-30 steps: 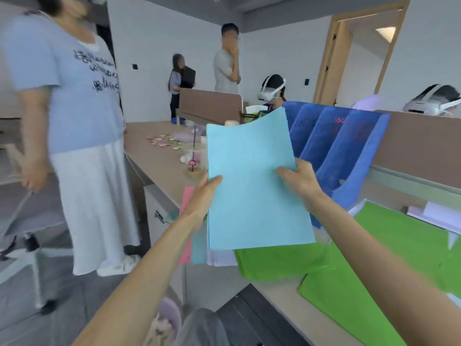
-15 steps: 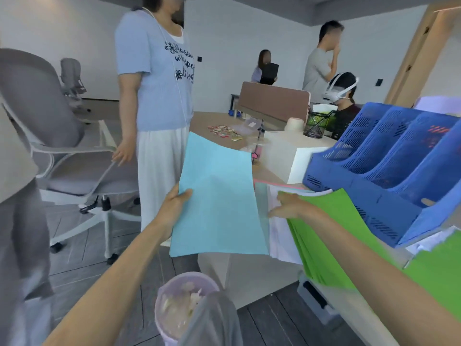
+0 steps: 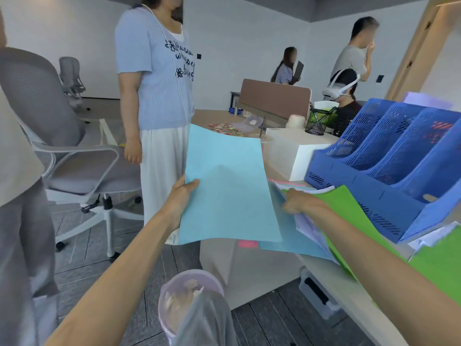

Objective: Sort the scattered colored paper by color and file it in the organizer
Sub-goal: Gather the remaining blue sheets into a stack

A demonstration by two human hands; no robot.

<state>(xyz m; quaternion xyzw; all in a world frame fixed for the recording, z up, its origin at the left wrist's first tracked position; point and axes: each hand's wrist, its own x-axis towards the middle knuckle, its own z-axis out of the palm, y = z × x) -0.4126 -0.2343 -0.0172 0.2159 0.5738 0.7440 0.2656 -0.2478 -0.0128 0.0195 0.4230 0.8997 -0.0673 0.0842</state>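
Two light blue sheets show to the left of the blue organizer. The left hand holds one light blue sheet in the air, well left of the organizer. Its thumb lies on the front at the left edge and the fingers are hidden behind, so the hand is clamped on the paper. This sheet stands nearly upright, slightly bowed, clear of the desk.

The right hand rests on a loose pile just in front of the organizer. Its fingertips sit at the edge of the second light blue sheet, but they are blurred, and whether they pinch it or only touch it cannot be told. In the pile, a green sheet lies closest to the organizer's base. Pale sheets sit between it and the second blue one, and a pink sheet peeks out at the far left.

A white box stands just left of the organizer. A waste bin sits on the floor, well below and left.
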